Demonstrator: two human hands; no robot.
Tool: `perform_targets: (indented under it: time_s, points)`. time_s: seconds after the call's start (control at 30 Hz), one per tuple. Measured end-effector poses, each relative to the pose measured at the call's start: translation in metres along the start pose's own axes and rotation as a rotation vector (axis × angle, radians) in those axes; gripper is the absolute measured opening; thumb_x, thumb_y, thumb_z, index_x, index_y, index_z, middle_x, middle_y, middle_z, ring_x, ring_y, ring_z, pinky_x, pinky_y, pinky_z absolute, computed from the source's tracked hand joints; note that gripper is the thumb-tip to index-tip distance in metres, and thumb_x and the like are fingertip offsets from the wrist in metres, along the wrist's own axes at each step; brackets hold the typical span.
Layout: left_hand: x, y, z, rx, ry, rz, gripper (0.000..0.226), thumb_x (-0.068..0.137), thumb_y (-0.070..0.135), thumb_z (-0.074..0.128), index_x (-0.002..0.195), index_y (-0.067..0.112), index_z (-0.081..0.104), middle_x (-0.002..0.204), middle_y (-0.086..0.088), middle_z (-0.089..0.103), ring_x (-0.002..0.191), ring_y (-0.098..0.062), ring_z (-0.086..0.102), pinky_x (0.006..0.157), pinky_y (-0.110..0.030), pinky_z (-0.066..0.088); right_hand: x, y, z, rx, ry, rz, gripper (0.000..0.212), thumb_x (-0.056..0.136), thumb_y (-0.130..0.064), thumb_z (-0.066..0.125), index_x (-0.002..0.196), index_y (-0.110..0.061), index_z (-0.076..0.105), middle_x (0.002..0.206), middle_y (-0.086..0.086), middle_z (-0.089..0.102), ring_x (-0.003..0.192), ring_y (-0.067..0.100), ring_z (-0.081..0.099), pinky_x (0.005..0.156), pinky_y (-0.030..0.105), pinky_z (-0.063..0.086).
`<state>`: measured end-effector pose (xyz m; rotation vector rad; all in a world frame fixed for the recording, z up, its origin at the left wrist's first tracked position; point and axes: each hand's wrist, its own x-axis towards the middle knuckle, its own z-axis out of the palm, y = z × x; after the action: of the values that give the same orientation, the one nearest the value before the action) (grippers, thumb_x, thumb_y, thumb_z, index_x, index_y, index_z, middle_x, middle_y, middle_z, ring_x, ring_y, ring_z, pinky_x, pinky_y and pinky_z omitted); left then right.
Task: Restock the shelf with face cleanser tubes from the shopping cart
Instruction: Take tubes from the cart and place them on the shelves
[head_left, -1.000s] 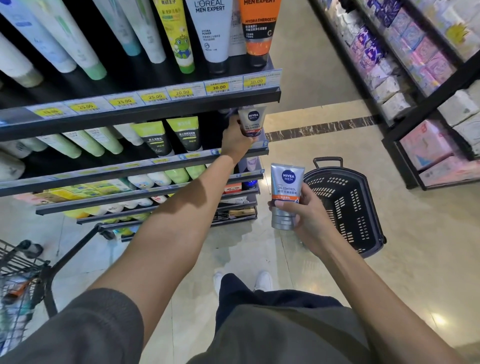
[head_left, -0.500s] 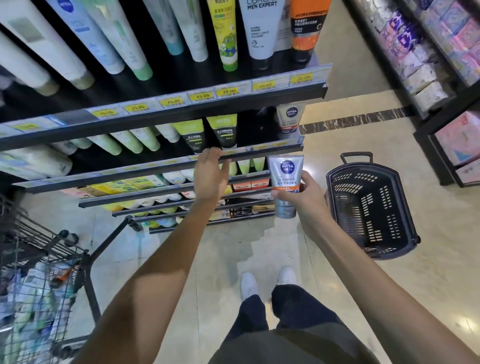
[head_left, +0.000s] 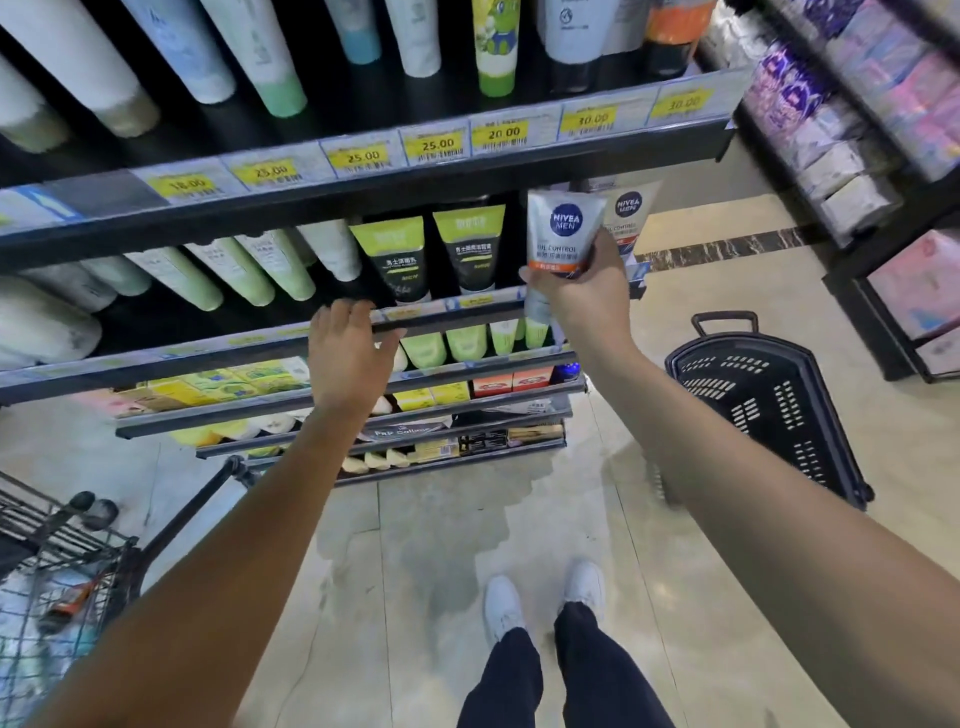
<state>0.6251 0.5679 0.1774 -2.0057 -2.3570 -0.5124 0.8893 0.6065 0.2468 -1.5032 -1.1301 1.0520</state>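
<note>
black shelf unit (head_left: 363, 197) with yellow price tags ahead, wire shopping cart (head_left: 57, 561) low at the left, dark plastic basket (head_left: 769, 410) on the floor at the right; second tier (head_left: 218, 348) holding green-and-black tubes (head_left: 392, 262) and one nivea tube (head_left: 631, 218) at its right end. right hand (head_left: 587, 296) curled round the lower body of a second nivea men tube (head_left: 563, 228), raised to that tier just beside its twin, cap down; left hand (head_left: 350, 353) with fingers fairly straight over the tier's front rail, holding nothing. probably light, soft-walled and slick, so best gripped low near the stiffer cap, not squeezed mid-body.
</note>
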Motion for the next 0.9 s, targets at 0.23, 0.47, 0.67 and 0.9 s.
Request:
perform_targets:
  time_s: [0.23, 0.47, 0.67, 0.9]
  points:
    - [0.005, -0.014, 0.015, 0.113, 0.061, 0.09, 0.04, 0.092, 0.039, 0.072, 0.113, 0.006, 0.065, 0.096, -0.013, 0.064, 0.094, -0.036, 0.057, 0.098, -0.051, 0.044, 0.035, -0.001, 0.018, -0.072, 0.042, -0.038, 0.07, 0.078, -0.02, 0.09, 0.136, -0.019, 0.049, 0.122, -0.009, 0.063, 0.11, 0.009, 0.059, 0.092, 0.021, 0.048]
    - [0.012, -0.018, 0.016, 0.095, 0.064, 0.131, 0.037, 0.086, 0.035, 0.079, 0.103, 0.004, 0.067, 0.084, -0.012, 0.062, 0.082, -0.036, 0.058, 0.084, -0.047, 0.044, 0.059, 0.002, 0.037, -0.14, 0.049, -0.084, 0.061, 0.075, -0.01, 0.09, 0.122, -0.015, 0.051, 0.109, -0.009, 0.062, 0.101, 0.012, 0.06, 0.086, 0.02, 0.048]
    - [0.012, -0.019, 0.019, 0.056, 0.079, 0.106, 0.037, 0.085, 0.036, 0.08, 0.103, 0.006, 0.069, 0.088, -0.012, 0.064, 0.086, -0.035, 0.06, 0.09, -0.047, 0.043, 0.07, 0.013, 0.047, -0.328, 0.02, -0.043, 0.072, 0.077, -0.017, 0.086, 0.135, -0.014, 0.044, 0.116, -0.001, 0.068, 0.108, 0.025, 0.066, 0.096, 0.039, 0.053]
    - [0.01, -0.019, 0.021, 0.058, 0.114, 0.103, 0.038, 0.086, 0.037, 0.079, 0.106, 0.007, 0.069, 0.089, -0.011, 0.064, 0.087, -0.034, 0.059, 0.093, -0.047, 0.044, 0.071, 0.012, 0.054, -0.482, 0.113, -0.005, 0.069, 0.077, -0.019, 0.082, 0.133, -0.006, 0.043, 0.135, 0.013, 0.055, 0.121, 0.036, 0.059, 0.102, 0.044, 0.05]
